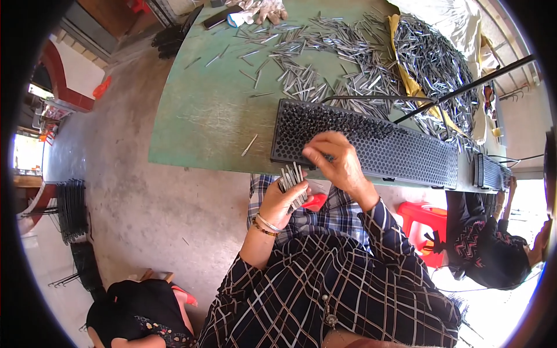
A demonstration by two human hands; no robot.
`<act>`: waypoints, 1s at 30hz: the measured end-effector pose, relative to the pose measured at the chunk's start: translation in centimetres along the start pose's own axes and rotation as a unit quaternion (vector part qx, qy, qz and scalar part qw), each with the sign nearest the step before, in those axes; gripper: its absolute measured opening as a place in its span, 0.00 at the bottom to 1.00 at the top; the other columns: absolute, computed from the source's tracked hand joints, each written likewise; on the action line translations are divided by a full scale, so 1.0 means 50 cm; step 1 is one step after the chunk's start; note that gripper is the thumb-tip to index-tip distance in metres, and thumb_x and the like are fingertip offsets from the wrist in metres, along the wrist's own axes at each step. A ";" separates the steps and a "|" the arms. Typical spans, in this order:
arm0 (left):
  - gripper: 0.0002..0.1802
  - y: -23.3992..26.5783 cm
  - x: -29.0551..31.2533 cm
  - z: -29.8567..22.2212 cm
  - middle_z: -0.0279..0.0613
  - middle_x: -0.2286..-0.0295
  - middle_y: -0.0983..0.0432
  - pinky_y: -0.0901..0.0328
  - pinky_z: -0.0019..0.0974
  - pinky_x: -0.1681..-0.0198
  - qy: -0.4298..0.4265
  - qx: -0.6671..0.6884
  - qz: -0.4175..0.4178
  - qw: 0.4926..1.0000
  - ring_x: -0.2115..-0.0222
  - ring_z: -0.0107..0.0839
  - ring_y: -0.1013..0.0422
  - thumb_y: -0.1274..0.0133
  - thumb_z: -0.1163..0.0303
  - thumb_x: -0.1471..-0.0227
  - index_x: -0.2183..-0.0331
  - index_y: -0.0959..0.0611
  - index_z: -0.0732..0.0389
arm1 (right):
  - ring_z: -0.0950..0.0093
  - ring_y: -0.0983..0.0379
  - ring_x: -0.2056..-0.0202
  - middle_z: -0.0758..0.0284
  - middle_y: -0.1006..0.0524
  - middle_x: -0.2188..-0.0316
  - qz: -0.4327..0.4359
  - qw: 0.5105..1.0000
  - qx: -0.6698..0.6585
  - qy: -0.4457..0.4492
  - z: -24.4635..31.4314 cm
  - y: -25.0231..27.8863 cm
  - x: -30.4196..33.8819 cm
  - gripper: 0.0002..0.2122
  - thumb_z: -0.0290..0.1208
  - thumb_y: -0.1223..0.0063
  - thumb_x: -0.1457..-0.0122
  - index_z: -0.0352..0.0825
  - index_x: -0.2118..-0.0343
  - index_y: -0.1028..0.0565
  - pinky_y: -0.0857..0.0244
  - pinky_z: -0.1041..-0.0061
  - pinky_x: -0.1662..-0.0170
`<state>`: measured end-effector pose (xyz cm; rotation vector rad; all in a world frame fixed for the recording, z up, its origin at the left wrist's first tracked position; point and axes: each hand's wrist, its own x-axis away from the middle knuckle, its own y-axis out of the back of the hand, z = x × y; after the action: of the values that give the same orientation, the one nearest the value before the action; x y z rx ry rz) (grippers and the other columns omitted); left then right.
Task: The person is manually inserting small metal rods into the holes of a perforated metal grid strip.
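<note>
Left grip (281, 196): fingers and thumb wrapped around a bundle of slim metal rods (295, 181), ends fanned upward near the tray's front edge. A hold firm enough to prevent slipping, yet loose enough to free single rods, would likely serve best.
Right grip (341, 165): above the tray's near side, thumb and forefinger curled toward each other — whether they pinch a rod, I cannot tell.
Perforated tray (409, 152): black, with rows of round holes, lying along the near edge of the tabletop (197, 130). Dark bumps crowd its left part; plain holes show to the right.
Alignment: with holes so close together, one rod lined up squarely and released without force seems cleanest.
Clearance: a raised wrist should avoid knocking the crowded left part.
Supply: a loose heap (301, 82) behind the tray — within reach, I judge, for refilling the left grip.
</note>
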<state>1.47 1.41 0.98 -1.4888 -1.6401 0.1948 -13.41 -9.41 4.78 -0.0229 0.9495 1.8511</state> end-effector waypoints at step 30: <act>0.12 -0.036 -0.040 0.024 0.45 0.66 0.23 0.27 0.38 0.66 0.048 0.017 0.005 0.999 0.65 0.36 0.25 0.49 0.73 0.47 0.59 0.24 0.64 | 0.68 0.26 0.71 0.62 0.21 0.71 -0.124 0.985 -0.033 -0.113 -0.046 -0.012 -0.015 0.09 0.29 0.40 0.50 0.32 0.66 0.21 0.33 0.73 0.66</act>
<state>-0.87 -0.32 0.44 -1.4588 -1.5455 0.1529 -13.45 -11.27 3.13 0.0276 0.6941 1.6153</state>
